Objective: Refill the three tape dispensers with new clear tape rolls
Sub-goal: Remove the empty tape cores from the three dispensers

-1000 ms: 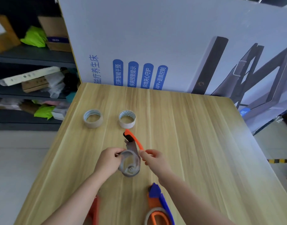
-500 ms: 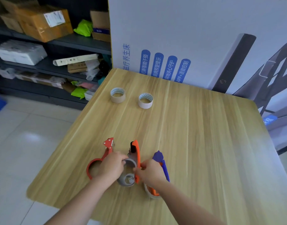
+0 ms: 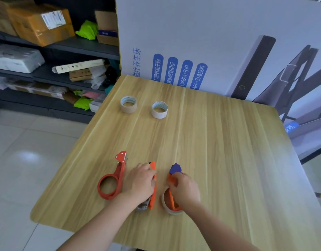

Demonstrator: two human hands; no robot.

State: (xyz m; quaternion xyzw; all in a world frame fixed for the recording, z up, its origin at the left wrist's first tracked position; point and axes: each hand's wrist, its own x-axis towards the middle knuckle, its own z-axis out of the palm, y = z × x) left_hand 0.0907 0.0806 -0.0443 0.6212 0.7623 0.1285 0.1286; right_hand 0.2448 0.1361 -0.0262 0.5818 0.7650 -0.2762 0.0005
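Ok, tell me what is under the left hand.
An orange dispenser lies on the table under the left hand. Its orange tip and a grey end stick out. The hand covers its middle, so the roll holder cannot be seen.

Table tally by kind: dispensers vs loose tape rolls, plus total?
Tape dispensers: 3 (red dispenser; orange dispenser, gripped by the left hand; orange-and-purple dispenser, gripped by the right hand)
Loose tape rolls: 2 (beige roll; white roll)
Total: 5
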